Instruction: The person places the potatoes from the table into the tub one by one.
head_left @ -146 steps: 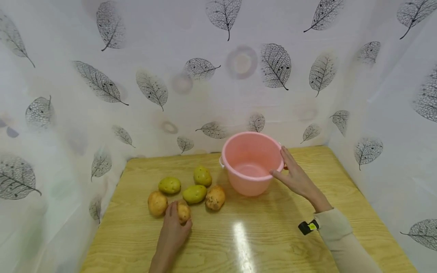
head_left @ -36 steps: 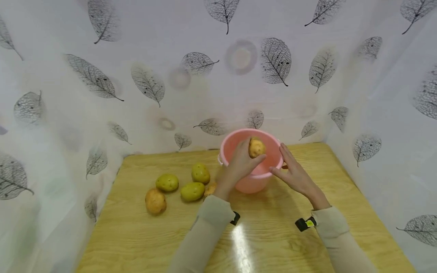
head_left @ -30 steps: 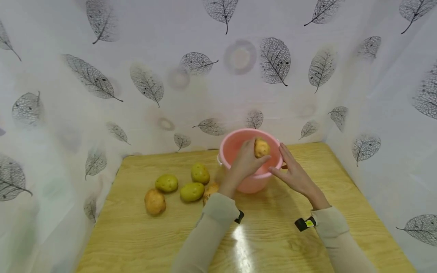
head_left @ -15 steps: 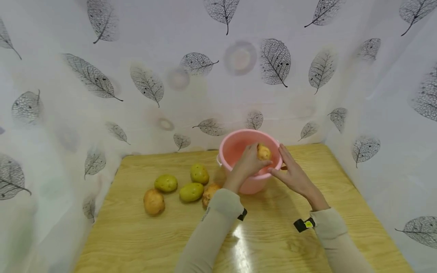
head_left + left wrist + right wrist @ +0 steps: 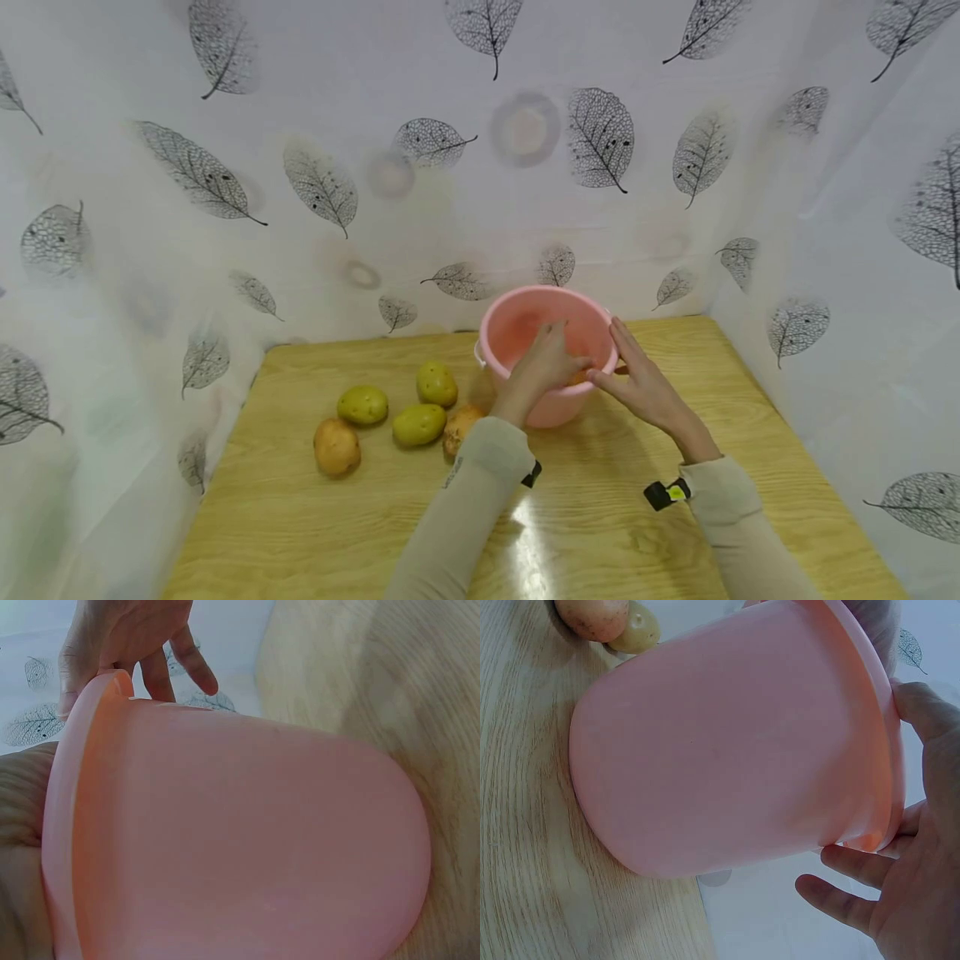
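A pink bucket point(image 5: 558, 408) stands upright on the table, its rim turned towards me in the head view. My left hand point(image 5: 551, 358) reaches over the near rim into it, fingers spread and apart. Just below its thumb shows a small patch of a yellow-brown potato point(image 5: 578, 377); the rest of that potato is hidden. My right hand point(image 5: 641, 379) rests on the bucket's right side, the thumb touching the near rim and the straight fingers along the outside. In the right wrist view two fingers point(image 5: 855, 866) stretch out by the rim, one of them free of the bucket.
Left of the bucket lie three greenish potatoes, among them the front green potato point(image 5: 418, 425). Two brown potatoes lie there as well, a left one point(image 5: 337, 447) and a right one point(image 5: 459, 429) partly behind my left sleeve. A leaf-patterned curtain point(image 5: 375, 250) hangs around the wooden table point(image 5: 315, 533).
My left hand carried a potato from the table into the bucket. Over the last half second the potato dropped lower and left its fingers. The right hand stayed at the rim.
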Available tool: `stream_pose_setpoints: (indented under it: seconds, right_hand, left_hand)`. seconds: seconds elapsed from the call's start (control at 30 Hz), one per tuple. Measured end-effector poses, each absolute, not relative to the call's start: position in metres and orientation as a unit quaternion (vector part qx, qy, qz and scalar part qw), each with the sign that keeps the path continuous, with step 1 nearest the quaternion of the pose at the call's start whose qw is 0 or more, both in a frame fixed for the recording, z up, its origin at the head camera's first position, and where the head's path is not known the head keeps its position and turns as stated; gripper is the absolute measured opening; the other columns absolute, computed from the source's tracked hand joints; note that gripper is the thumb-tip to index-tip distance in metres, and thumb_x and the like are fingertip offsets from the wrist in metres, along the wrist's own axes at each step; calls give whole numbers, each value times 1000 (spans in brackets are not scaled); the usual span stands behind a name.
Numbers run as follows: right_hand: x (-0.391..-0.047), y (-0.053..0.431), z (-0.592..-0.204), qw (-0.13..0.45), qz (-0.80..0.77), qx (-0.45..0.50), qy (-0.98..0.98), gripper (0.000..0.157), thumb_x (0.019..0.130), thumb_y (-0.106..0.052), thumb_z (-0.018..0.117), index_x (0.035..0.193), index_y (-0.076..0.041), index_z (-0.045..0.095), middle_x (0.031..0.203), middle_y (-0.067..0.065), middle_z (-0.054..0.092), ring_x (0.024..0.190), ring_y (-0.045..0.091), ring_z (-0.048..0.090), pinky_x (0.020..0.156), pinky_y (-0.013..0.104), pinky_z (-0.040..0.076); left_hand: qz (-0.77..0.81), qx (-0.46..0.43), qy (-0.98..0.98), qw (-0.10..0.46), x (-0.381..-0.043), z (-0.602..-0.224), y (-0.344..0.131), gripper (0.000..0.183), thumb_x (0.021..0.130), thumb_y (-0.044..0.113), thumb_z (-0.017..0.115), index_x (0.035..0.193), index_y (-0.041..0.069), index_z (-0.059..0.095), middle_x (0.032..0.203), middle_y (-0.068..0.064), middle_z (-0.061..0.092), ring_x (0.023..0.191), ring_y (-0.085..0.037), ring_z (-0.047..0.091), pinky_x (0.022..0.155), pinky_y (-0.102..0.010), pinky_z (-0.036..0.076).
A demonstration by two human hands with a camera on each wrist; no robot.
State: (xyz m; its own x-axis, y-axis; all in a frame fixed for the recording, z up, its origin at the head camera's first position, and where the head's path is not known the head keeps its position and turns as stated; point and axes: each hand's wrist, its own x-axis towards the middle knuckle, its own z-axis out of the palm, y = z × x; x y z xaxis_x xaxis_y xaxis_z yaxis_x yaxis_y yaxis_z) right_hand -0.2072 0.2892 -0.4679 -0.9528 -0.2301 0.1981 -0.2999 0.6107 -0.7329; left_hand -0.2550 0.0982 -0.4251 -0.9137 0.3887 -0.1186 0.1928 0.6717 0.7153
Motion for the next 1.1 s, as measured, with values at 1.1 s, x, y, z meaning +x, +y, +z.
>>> stream_pose_setpoints:
  seconds: [1.1]
  right_hand:
    - [-205,289,-469,40,417,140,-897,96,100,-37,69,166,-10,5,173,11,0,122,42,59,96,56,55]
  left_hand:
    - [499,165,850,-39,-230,-410,-1,64,102,30,66,156,7,42,151,-14,50,131,-33,54,106,-44,50]
